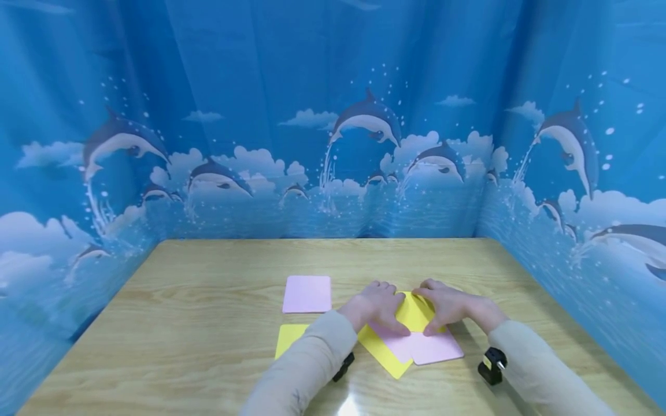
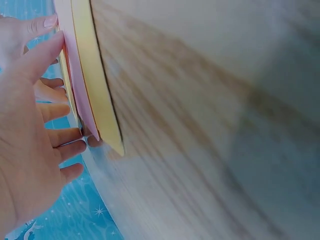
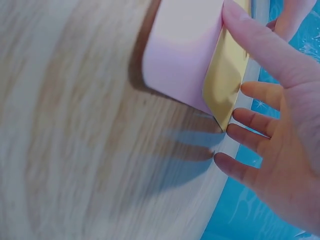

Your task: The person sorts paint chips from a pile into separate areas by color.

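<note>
Several thin square sheets, yellow and pink, overlap on the wooden table beneath both hands. The top yellow sheet (image 1: 415, 312) lies between the hands, partly covered by them. Below it show a pink sheet (image 1: 436, 348) and another yellow sheet (image 1: 386, 352). My left hand (image 1: 378, 306) touches the pile's left side, its fingers spread toward the far edge and its thumb at the near edge. On the right side, my right hand (image 1: 448, 305) touches the top yellow sheet, thumb (image 3: 260, 42) along the near edge and fingers (image 3: 255, 122) by the far corner.
A separate pink sheet (image 1: 307, 294) lies flat left of the pile. Nearer me, another yellow sheet (image 1: 289, 338) is partly hidden by the left sleeve. A blue curtain (image 1: 291, 115) printed with dolphins stands around the table's (image 1: 208, 300) back and sides.
</note>
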